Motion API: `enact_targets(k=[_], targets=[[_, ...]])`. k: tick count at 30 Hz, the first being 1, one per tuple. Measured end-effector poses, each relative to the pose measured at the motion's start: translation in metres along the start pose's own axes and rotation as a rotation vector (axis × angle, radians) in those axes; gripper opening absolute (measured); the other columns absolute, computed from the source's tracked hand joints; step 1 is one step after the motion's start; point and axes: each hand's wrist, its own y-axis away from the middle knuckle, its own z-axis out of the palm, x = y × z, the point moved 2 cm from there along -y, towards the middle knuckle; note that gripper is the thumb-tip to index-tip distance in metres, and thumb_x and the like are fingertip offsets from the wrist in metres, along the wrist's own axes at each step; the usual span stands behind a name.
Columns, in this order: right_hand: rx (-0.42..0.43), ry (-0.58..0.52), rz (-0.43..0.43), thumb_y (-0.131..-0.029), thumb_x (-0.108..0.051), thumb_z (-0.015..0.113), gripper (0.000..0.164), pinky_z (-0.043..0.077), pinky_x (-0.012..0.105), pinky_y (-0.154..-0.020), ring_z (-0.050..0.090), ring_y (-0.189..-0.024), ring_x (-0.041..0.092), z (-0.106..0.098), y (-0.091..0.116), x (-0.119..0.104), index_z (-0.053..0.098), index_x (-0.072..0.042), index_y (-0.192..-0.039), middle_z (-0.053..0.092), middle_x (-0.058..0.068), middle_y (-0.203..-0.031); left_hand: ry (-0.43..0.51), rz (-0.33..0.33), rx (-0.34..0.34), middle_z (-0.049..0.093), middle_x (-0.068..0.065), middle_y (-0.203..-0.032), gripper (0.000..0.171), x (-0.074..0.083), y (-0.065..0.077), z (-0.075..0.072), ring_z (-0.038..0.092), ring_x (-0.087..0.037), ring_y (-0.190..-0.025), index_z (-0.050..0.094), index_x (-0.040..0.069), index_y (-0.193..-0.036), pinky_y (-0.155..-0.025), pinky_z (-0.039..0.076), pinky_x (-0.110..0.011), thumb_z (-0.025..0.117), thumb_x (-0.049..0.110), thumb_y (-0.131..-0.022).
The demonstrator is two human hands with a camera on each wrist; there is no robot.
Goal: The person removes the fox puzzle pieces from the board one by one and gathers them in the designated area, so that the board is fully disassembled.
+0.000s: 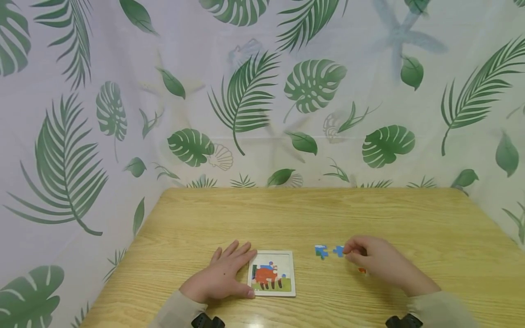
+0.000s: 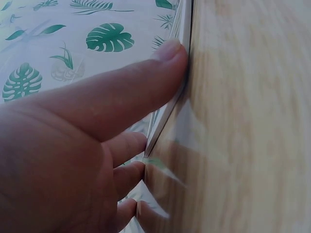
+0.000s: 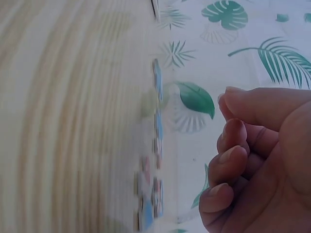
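Note:
A square jigsaw puzzle board [image 1: 292, 273] with a pale frame lies on the table, partly filled with a red, blue and green picture. My left hand [image 1: 225, 273] rests against its left side, fingers spread and thumb at the near corner. The left wrist view shows the thumb on the board's edge [image 2: 165, 116]. To the right, my right hand [image 1: 381, 262] hovers by loose jigsaw pieces, fingers bent and thumb close to the index finger; I see nothing between them. A blue-green piece [image 1: 320, 251] and a blue piece [image 1: 338, 251] lie left of it.
A red piece [image 1: 362, 270] shows just under the right hand, which hides part of that area. Several loose pieces [image 3: 159, 136] appear edge-on in the right wrist view. The wooden table [image 1: 262, 214] meets a leaf-patterned cloth [image 1: 262, 114] behind and at the sides.

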Motion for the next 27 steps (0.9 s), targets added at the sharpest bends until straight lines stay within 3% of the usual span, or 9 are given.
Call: enact_targets(k=[7,13,19,27], targets=[[0.021,0.081,-0.058,-0.098,-0.021,0.067,0.009,0.042,0.027,-0.063,0.049,-0.076,0.014,0.016,-0.012,-0.018,0.07,-0.013,-0.101,0.056,-0.004,-0.081,0.004,0.0,-0.002,0.02,-0.005,-0.167,0.096,0.0,0.0,0.0,0.005,-0.034,-0.154,0.034,0.02,-0.16,-0.117,-0.002,-0.066,0.078,0.055,-0.082],[0.002,0.061,-0.099,-0.099,-0.021,0.067,0.008,0.04,0.026,-0.057,0.048,-0.07,0.014,0.028,-0.021,-0.028,0.07,-0.014,-0.1,0.052,-0.002,-0.077,0.002,0.001,-0.001,0.02,-0.004,-0.167,0.096,0.0,-0.001,0.001,0.005,-0.034,-0.154,0.034,0.02,-0.16,-0.117,-0.001,-0.066,0.078,0.056,-0.082],[-0.003,0.061,-0.119,-0.097,-0.019,0.069,0.009,0.042,0.027,-0.064,0.05,-0.074,0.013,0.04,-0.028,-0.04,0.071,-0.013,-0.103,0.054,-0.004,-0.079,-0.005,0.003,0.006,0.02,-0.005,-0.167,0.097,0.0,0.0,0.001,0.006,-0.035,-0.154,0.035,0.02,-0.16,-0.117,-0.002,-0.066,0.078,0.056,-0.081],[-0.003,0.083,-0.125,-0.096,-0.017,0.068,0.008,0.042,0.028,-0.063,0.05,-0.072,0.013,0.055,-0.037,-0.049,0.072,-0.014,-0.102,0.054,-0.004,-0.078,0.002,0.003,0.003,0.021,-0.006,-0.167,0.096,0.002,0.0,-0.001,0.006,-0.035,-0.154,0.035,0.019,-0.16,-0.116,0.0,-0.066,0.078,0.056,-0.082]])
